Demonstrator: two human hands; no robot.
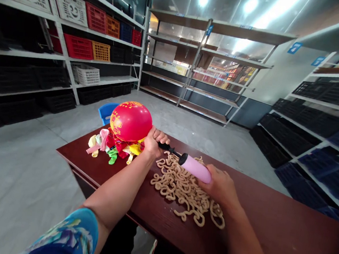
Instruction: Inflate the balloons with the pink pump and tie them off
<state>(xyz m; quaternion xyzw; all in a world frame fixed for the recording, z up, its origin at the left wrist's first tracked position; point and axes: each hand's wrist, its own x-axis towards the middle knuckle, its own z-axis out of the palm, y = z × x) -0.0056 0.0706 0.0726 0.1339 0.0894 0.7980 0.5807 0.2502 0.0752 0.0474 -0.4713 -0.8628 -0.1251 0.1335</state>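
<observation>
My patterned sleeve [73, 232] lies closest; above the desk [257, 218] my left hand [154, 141] grips the red balloon [133, 122] and a black handle [164, 146], my right hand [220, 185] the pink pump [195, 168] — a slackened left grip could spill air.

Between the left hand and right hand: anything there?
Yes, the pump in the head view: black rod toward the left hand, pink barrel toward the right. Tan curls lie on the table below.
</observation>
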